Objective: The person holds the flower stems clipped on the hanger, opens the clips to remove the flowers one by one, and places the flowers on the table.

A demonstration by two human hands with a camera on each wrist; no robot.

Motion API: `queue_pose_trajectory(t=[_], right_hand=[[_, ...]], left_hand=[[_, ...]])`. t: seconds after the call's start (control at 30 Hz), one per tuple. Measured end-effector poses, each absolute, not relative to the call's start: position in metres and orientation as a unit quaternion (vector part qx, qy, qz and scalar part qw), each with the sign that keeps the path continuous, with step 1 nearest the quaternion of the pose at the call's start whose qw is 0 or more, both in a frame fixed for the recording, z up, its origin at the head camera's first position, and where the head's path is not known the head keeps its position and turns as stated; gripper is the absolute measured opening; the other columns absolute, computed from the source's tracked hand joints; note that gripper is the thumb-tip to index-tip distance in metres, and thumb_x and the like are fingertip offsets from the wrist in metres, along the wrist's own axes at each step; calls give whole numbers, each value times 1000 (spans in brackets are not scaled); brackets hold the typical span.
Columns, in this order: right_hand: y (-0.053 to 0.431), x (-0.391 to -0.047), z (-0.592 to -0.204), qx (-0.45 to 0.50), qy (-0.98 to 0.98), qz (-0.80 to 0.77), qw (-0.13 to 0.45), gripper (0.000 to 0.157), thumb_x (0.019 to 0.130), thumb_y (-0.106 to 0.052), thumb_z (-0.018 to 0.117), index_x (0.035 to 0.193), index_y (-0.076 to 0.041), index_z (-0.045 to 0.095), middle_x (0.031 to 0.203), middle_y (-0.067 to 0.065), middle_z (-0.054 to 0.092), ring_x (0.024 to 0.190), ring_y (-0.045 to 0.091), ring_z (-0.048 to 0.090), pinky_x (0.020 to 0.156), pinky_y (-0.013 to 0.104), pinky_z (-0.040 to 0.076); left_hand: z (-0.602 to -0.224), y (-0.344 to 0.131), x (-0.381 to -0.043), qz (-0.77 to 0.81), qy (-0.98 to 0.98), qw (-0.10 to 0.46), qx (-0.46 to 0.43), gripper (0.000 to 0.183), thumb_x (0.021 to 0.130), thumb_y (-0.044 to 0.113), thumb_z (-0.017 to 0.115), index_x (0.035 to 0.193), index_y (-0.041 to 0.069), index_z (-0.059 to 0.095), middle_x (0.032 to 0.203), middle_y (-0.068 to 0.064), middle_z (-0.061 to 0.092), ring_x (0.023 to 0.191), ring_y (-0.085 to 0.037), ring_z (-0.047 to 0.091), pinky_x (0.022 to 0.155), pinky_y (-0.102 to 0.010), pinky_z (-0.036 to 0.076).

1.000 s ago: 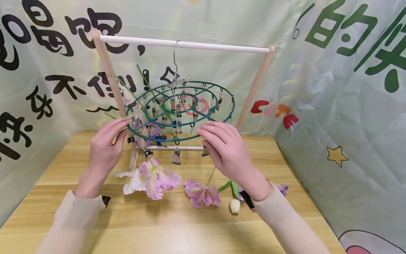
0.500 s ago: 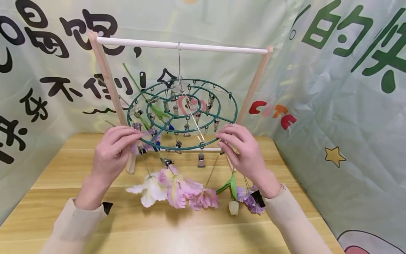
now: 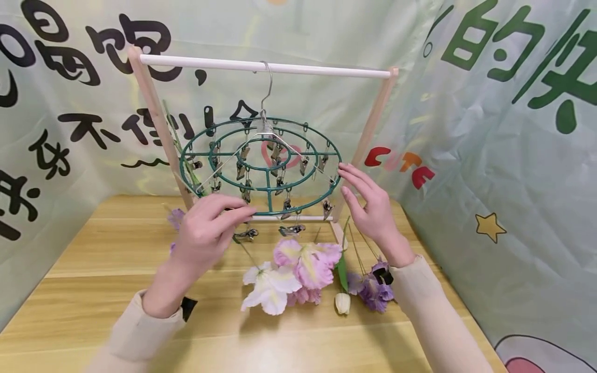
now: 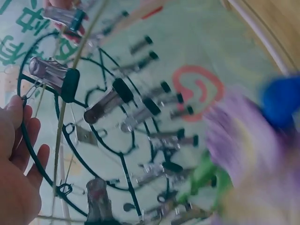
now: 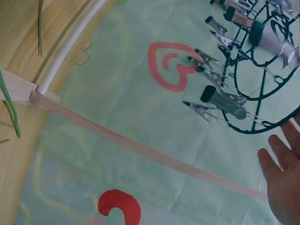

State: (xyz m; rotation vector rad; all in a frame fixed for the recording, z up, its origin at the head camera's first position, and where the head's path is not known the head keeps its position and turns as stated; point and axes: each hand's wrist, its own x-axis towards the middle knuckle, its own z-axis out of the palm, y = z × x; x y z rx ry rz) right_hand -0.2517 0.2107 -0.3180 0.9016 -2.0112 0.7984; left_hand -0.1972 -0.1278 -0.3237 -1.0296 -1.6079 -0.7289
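A round green clip hanger with three rings hangs by its metal hook from a rack's white bar. My left hand pinches its near rim; in the left wrist view the thumb and fingers lie on either side of the wire. My right hand has its fingers extended, their tips at the right rim. Metal clips dangle from the rings. Below the near rim are a white flower and a pink flower. A blurred purple flower shows close in the left wrist view.
The wooden rack stands at the back of the wooden table. A white tulip and purple flowers are at the right. Printed fabric encloses the back and sides.
The hanger has turned, its near side swinging right, and the white and pink flowers have shifted right. My left hand has moved right along with the rim; my right hand has moved to the right side.
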Motion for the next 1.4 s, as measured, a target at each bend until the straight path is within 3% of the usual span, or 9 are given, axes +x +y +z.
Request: queue_pose_trajectory(t=[0.13, 0.4, 0.6, 0.7, 0.8, 0.93, 1.1, 1.27, 1.4], right_hand=[[208, -244, -321, 326, -791, 344, 386, 38, 98, 4, 65, 136, 1, 66, 144, 15, 63, 136, 31, 56, 118, 38, 43], [182, -214, -345, 303, -761, 433, 377, 29, 94, 4, 69, 123, 4, 69, 126, 19, 69, 121, 33, 63, 113, 37, 46], [165, -207, -374, 298, -791, 457, 277, 30, 94, 0, 72, 124, 0, 70, 127, 15, 69, 116, 31, 67, 100, 33, 57], [159, -208, -386, 297, -807, 447, 247, 27, 93, -1, 74, 120, 0, 71, 121, 15, 71, 110, 32, 68, 96, 38, 60], [155, -211, -394, 306, -816, 417, 260, 16, 92, -2, 75, 108, 0, 74, 109, 13, 75, 107, 32, 67, 111, 52, 46], [157, -214, -399, 316, -809, 396, 299, 8, 90, 0, 76, 97, -3, 76, 101, 11, 77, 104, 32, 69, 119, 63, 31], [169, -214, -398, 316, -798, 374, 351, 15, 83, 2, 82, 97, -4, 81, 102, 12, 79, 100, 32, 72, 117, 62, 33], [184, -214, -391, 331, -794, 336, 384, 16, 80, 0, 85, 95, -4, 82, 96, 11, 79, 92, 32, 71, 111, 60, 38], [194, -214, -382, 354, -788, 299, 406, 15, 79, 0, 85, 93, -5, 83, 88, 9, 78, 87, 31, 68, 106, 61, 40]], left_hand=[[-324, -116, -196, -302, -685, 506, -428, 20, 103, 16, 65, 102, 4, 81, 96, -10, 74, 85, -29, 70, 77, -40, 57], [-329, -100, -195, -310, -698, 507, -400, 20, 104, 16, 65, 103, 4, 80, 98, -12, 73, 86, -31, 68, 74, -44, 56], [-335, -92, -193, -330, -709, 492, -382, 14, 99, 8, 69, 105, 2, 79, 102, -14, 72, 93, -32, 68, 84, -46, 56], [-338, -89, -193, -336, -713, 489, -374, 13, 97, 6, 70, 105, 2, 79, 102, -14, 73, 94, -32, 68, 87, -46, 56], [-340, -88, -193, -342, -715, 487, -368, 12, 96, 6, 70, 104, 2, 79, 102, -13, 73, 94, -33, 68, 88, -46, 55], [-341, -86, -193, -345, -713, 489, -365, 14, 97, 6, 70, 106, 1, 78, 103, -14, 72, 95, -33, 67, 88, -45, 54], [-345, -76, -187, -364, -675, 537, -352, 17, 100, 8, 68, 112, -3, 75, 106, -19, 69, 94, -35, 66, 86, -40, 55], [-349, -54, -178, -390, -603, 605, -344, 19, 101, 10, 67, 105, -9, 70, 99, -23, 65, 85, -34, 63, 78, -32, 58], [-354, -36, -169, -402, -617, 564, -374, 17, 101, 7, 65, 105, -9, 69, 101, -21, 67, 88, -32, 66, 85, -29, 61]])
